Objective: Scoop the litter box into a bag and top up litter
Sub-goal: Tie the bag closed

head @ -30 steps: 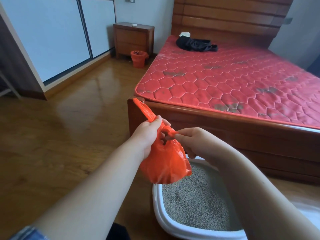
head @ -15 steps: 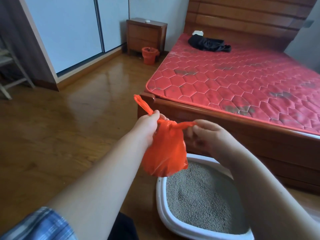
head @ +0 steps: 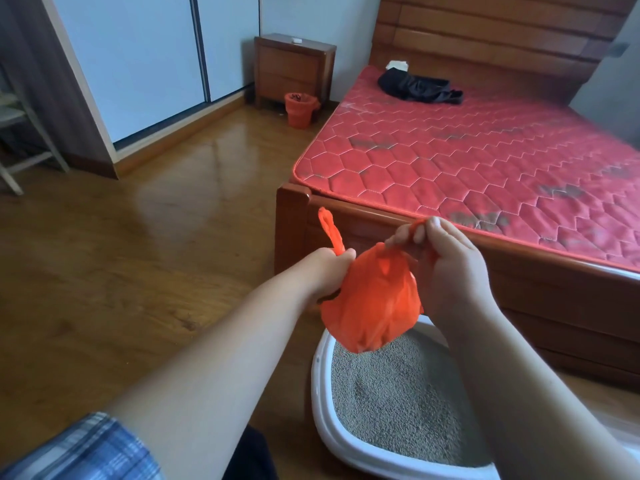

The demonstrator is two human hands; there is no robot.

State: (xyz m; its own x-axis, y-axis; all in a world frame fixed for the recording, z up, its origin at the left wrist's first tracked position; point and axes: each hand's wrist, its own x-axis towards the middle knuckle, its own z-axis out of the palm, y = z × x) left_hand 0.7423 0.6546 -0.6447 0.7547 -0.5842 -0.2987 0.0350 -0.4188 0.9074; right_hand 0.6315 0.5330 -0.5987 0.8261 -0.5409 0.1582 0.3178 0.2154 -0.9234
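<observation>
Orange bag (head: 370, 303) is held up over the litter box (head: 320, 393). One handle is gripped in the left hand (head: 329, 268); the other is pinched by the right hand (head: 446, 265). A knot is likely being tied. Next, the handles should be pulled tight.

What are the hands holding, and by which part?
An orange bag, by its two twisted handles: the left hand grips one, the right hand pinches the other.
</observation>
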